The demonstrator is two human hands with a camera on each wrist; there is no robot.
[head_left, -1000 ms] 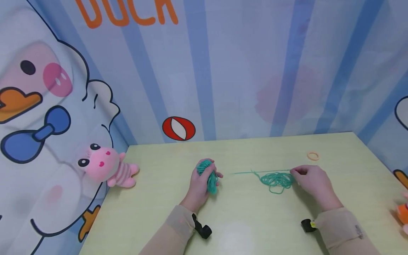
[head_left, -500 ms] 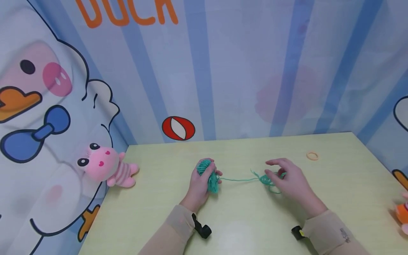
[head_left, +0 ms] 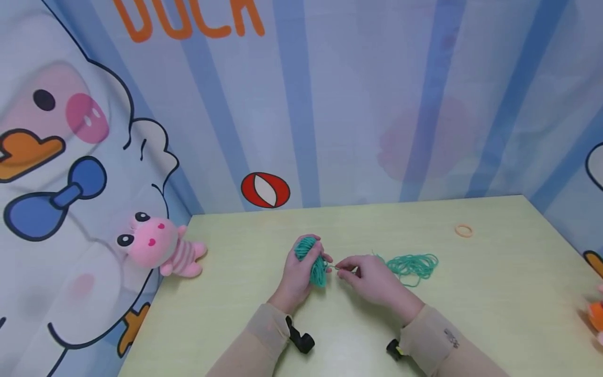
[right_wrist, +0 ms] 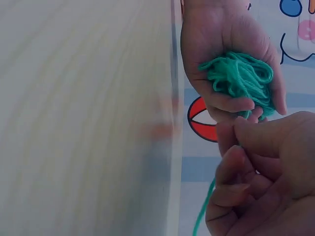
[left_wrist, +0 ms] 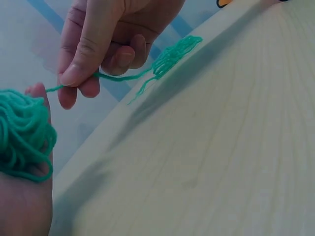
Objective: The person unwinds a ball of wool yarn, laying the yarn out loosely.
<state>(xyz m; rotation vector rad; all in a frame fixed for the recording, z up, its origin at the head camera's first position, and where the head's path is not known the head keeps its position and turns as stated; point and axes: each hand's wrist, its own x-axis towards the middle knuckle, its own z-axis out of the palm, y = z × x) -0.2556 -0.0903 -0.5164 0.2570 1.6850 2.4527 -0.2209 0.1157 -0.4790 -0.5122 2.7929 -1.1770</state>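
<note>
My left hand (head_left: 297,269) grips a wound bundle of green yarn (head_left: 312,261), its thumb laid across the front and its fingers curled behind. Close beside it, my right hand (head_left: 374,277) pinches the yarn strand (left_wrist: 55,88) between thumb and fingertips, just off the bundle. From that pinch the strand runs on to a loose pile of green yarn (head_left: 414,266) lying on the table to the right. In the right wrist view the bundle (right_wrist: 241,81) shows many loops cupped in the left palm, and the strand (right_wrist: 202,211) trails below the right hand.
A pink striped plush toy (head_left: 162,246) leans at the table's left edge. An orange ring (head_left: 464,231) lies at the back right of the pale table (head_left: 235,246). Part of an orange object (head_left: 595,315) shows at the far right. A printed curtain (head_left: 348,104) hangs behind.
My right hand let go of the strand by the pile, moved left over it, and now pinches the strand near the bundle. The left hand has stayed in place with the yarn.
</note>
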